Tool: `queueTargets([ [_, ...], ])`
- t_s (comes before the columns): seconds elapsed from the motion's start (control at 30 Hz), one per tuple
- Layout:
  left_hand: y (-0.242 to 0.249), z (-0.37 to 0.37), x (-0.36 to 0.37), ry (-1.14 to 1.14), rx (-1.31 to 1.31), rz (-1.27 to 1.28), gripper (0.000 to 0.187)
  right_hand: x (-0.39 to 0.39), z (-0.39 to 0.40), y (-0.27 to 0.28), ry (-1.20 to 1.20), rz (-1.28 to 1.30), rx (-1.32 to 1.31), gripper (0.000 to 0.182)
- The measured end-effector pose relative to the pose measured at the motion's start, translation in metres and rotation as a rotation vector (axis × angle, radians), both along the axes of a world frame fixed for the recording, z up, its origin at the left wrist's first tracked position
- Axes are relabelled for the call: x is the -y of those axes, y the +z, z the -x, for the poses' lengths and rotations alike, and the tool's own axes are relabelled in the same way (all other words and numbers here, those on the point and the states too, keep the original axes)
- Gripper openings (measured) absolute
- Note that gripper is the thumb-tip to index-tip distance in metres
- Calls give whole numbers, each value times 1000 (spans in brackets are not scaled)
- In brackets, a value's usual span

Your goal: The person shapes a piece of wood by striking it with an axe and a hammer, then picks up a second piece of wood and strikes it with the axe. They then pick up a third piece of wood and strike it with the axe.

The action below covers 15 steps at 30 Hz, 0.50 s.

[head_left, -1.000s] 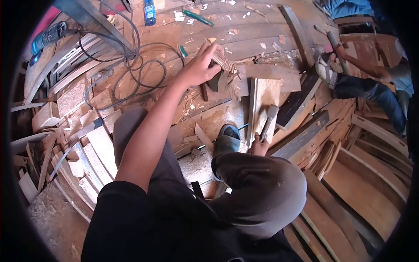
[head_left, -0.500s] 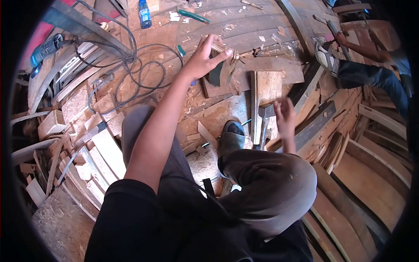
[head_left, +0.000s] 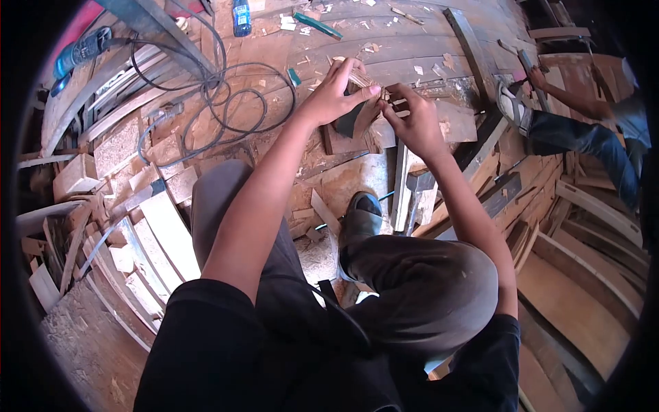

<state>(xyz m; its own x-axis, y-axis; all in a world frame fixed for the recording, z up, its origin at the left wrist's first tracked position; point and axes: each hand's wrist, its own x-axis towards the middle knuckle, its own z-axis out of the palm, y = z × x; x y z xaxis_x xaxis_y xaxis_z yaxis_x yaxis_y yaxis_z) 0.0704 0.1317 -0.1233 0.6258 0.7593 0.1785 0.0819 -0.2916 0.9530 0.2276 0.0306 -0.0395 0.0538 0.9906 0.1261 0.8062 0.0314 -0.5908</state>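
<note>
My left hand [head_left: 334,99] is closed round the top edge of a rough piece of wood [head_left: 369,123], which has splintered edges and a dark green patch. At its right end, my right hand [head_left: 414,118] has thumb and fingers pinched together by the left thumb. Whatever lies between those fingertips is too small to make out. Below my right wrist, a hammer [head_left: 417,181] with a dark metal head rests against a pale wooden block [head_left: 401,180]. My forearm partly hides the block.
A looped black cable [head_left: 226,96] lies on the left, near a blue power tool [head_left: 81,53]. A blue-labelled bottle [head_left: 241,19] stands at the back. Curved timber strips [head_left: 165,230] are stacked at left. Another person's leg [head_left: 576,137] reaches in from the right, by a long beam [head_left: 470,51].
My right hand has left the hammer area and moved up and left to the end of the wood piece. My left hand still holds that piece. The view has shifted slightly.
</note>
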Motion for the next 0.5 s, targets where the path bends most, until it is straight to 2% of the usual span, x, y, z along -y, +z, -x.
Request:
queueTargets([
  [0.13,-7,6,-8,53,2,0,54,-5,-8,-8,33,29,-164,28],
  [0.17,-12,11,-14,17,38,57,51,5,-12,-8,-30,49,-302,31],
  [0.2,-18,15,-21,-21,75,116,48,21,-25,-15,-85,61,-207,33],
  [0.23,-23,18,-25,-55,114,175,46,42,-40,-23,-49,-92,131,31],
  [0.3,-13,25,-21,-53,1,37,43,110,-57,-50,-355,181,74,31],
  [0.33,-7,27,-21,-45,-54,-33,44,150,-59,-74,-432,120,13,30],
  [0.37,-4,29,-22,-65,-70,-14,46,202,-74,-115,-475,94,157,33],
  [0.4,-2,32,-23,-94,-74,-11,46,245,-88,-144,-364,11,213,41],
  [0.47,-1,31,-25,-173,-88,-6,45,321,-94,-202,-481,124,392,51],
  [0.5,2,28,-21,-138,-52,-26,45,325,-85,-204,-572,223,264,52],
])
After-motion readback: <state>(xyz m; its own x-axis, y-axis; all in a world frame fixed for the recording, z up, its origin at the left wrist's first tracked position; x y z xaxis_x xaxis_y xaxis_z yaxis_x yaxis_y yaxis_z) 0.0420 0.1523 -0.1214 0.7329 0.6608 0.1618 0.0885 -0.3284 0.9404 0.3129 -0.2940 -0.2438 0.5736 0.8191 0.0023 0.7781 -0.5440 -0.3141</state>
